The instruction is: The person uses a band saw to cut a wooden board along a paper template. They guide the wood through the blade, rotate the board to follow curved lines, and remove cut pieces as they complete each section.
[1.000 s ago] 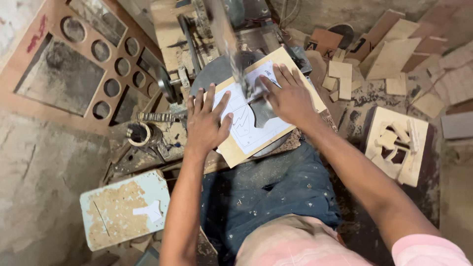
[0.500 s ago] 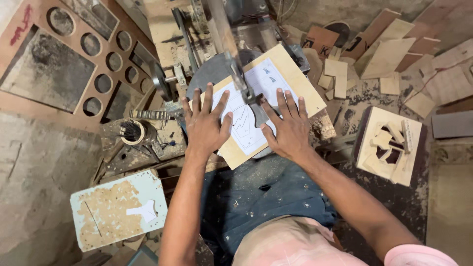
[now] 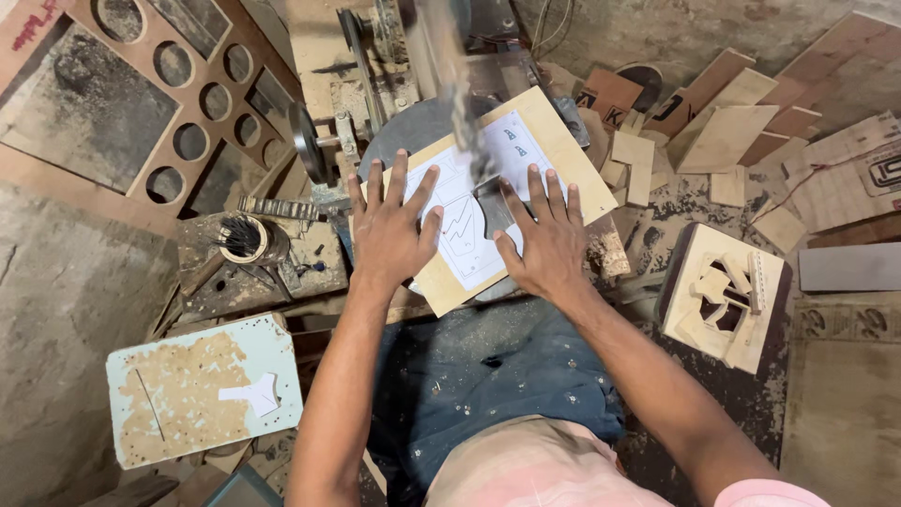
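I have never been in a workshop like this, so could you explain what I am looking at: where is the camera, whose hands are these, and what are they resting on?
The picture comes from a camera worn on the person's head, looking straight down, so you see their own arms and lap. Both hands lie flat, fingers spread: the left hand and the right hand press on a thin wooden board with a white paper pattern stuck on top. The board rests on the round grey table of a sawing machine; the blurred upright part above it is too smeared to make out. A piece has already been cut away between the hands. Nothing is gripped; the hands only press down. Around lie wood offcuts, a panel with round holes on the left, and a cut-out wooden block on the right.
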Tool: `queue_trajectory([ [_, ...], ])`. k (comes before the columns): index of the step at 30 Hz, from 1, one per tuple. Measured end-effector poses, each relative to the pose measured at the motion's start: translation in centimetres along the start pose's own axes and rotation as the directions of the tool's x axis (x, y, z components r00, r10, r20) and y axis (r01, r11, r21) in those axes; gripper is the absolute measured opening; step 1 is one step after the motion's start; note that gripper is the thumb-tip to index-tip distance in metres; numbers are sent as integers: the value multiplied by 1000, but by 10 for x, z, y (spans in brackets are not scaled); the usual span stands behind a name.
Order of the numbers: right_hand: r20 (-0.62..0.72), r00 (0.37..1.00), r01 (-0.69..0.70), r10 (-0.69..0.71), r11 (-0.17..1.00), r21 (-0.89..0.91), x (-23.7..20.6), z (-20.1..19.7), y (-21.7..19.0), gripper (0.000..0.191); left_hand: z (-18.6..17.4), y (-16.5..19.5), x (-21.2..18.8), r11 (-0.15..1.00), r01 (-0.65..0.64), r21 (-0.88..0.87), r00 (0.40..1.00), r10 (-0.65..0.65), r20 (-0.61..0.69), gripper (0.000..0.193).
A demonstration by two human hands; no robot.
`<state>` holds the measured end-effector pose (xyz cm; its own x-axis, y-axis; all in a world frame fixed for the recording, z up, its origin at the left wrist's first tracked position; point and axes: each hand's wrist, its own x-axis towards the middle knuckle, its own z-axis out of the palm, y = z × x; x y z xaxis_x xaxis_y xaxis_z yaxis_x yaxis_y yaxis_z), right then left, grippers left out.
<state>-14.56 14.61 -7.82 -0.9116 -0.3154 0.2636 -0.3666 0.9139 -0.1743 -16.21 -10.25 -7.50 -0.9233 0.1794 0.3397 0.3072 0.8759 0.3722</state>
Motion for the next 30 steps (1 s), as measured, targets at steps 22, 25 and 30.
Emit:
queue_trajectory([
  [22, 19, 1000, -15, 14, 1000, 9, 7, 1, 4, 77, -4, 5, 2, 999, 31, 10, 999, -31, 5, 52],
  [25, 26, 1000, -15, 15, 1000, 7, 9, 3, 5, 78, -1, 5, 2, 999, 40, 18, 999, -41, 10, 52],
  [30, 37, 999, -5, 4, 1000, 10, 12, 5, 8, 77, 1, 4, 3, 998, 54, 25, 998, -54, 12, 51],
])
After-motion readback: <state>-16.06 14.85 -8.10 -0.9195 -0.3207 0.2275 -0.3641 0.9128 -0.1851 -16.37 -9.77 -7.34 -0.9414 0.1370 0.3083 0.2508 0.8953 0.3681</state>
